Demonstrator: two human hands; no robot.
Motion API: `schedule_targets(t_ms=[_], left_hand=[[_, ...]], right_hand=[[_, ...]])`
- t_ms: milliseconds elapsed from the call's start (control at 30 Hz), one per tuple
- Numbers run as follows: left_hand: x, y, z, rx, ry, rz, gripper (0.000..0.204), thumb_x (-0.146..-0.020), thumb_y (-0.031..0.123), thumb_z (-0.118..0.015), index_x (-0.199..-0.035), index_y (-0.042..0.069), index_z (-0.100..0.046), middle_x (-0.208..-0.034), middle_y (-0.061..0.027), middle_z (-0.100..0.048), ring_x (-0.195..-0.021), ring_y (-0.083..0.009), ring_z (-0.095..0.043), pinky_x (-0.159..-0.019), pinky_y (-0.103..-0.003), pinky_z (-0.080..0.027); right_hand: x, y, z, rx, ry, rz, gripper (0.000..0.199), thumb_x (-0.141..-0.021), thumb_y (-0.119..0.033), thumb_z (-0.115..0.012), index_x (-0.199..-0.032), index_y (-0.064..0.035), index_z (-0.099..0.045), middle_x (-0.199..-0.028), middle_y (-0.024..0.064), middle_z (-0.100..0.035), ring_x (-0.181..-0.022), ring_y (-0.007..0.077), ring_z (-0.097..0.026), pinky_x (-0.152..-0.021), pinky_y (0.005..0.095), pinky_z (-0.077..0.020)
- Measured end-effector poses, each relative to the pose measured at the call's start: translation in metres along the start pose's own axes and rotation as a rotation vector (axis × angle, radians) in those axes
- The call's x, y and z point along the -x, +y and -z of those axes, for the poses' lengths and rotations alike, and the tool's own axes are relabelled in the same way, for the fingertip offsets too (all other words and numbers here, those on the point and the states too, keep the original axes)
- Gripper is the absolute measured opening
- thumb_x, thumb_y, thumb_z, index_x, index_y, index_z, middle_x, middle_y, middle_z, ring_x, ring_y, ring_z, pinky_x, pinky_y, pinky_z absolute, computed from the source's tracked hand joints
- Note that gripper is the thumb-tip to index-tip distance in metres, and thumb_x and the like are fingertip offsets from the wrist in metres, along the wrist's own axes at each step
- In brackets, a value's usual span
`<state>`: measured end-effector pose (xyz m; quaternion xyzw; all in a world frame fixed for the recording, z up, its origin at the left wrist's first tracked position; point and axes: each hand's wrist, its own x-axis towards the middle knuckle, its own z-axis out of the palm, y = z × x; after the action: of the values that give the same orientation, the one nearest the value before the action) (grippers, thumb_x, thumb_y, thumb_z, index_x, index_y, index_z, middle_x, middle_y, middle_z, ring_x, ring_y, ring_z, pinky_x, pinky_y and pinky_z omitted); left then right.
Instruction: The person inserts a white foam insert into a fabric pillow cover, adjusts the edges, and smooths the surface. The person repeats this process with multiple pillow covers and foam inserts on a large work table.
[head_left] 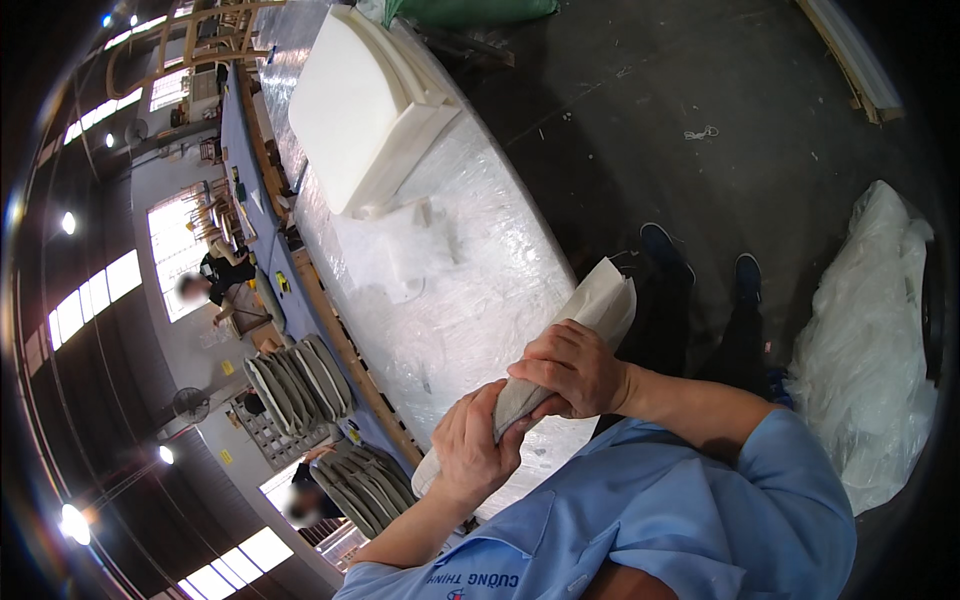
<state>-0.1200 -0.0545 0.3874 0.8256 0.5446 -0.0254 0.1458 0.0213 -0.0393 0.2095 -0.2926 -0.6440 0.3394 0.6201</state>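
Note:
A long, folded cushion-like piece is held in front of my body over the near edge of the table. Grey cloth wraps its middle, and its far end is off-white. My left hand grips the near part of the grey cloth, fingers curled over it. Farther along, my right hand clasps the same piece from the other side, thumb underneath. The off-white end sticks out past my right hand. What lies inside the cloth is hidden.
Beyond my hands, a stack of white foam seat pads lies on the film-covered table. To the left, grey cushions stand in rows near a blue-topped bench, with two people beyond. Bundled clear plastic film lies on the floor at right.

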Motion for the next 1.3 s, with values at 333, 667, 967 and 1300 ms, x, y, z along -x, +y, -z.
schedule_targets(t_ms=[333,667,967,1300], left_hand=[[0.000,0.017,0.000,0.109,-0.021,0.214,0.022,-0.099,0.019,-0.064,-0.109,0.000,-0.068,-0.094,-0.0155,-0.073,-0.078,-0.0326,-0.072,-0.071,-0.040,-0.057],[0.006,0.017,0.013,0.278,-0.227,0.170,0.057,-0.087,0.036,-0.082,-0.126,0.000,-0.062,-0.123,-0.0195,-0.072,-0.110,-0.0349,-0.073,-0.092,-0.039,-0.059],[-0.010,-0.005,0.023,0.615,-0.762,0.293,0.090,-0.087,0.045,-0.080,-0.151,-0.006,-0.042,-0.152,-0.0247,-0.051,-0.136,-0.0395,-0.056,-0.114,-0.044,-0.045],[0.029,-0.039,-0.045,1.055,-0.740,0.367,0.064,-0.113,0.036,-0.037,-0.163,-0.001,-0.025,-0.171,-0.0197,-0.021,-0.160,-0.0318,-0.016,-0.129,-0.037,-0.012]], right_hand=[[-0.003,-0.008,0.004,-0.025,0.038,-0.030,0.053,-0.102,-0.060,-0.050,-0.098,-0.0086,-0.063,-0.086,0.0071,-0.060,-0.076,0.0245,-0.062,-0.069,0.0374,-0.0510],[0.001,-0.013,0.005,-0.082,0.005,-0.050,0.056,-0.106,-0.057,-0.044,-0.086,-0.0084,-0.062,-0.080,0.0079,-0.058,-0.070,0.0256,-0.060,-0.065,0.0382,-0.0495],[0.013,-0.018,0.013,-0.105,-0.052,-0.097,0.062,-0.105,-0.059,-0.040,-0.079,-0.0071,-0.061,-0.075,0.0092,-0.055,-0.067,0.0269,-0.057,-0.064,0.0397,-0.0484],[0.029,-0.024,0.027,-0.197,-0.052,-0.163,0.071,-0.104,-0.065,-0.036,-0.078,-0.0054,-0.064,-0.077,0.0095,-0.060,-0.067,0.0282,-0.060,-0.063,0.0394,-0.0499]])
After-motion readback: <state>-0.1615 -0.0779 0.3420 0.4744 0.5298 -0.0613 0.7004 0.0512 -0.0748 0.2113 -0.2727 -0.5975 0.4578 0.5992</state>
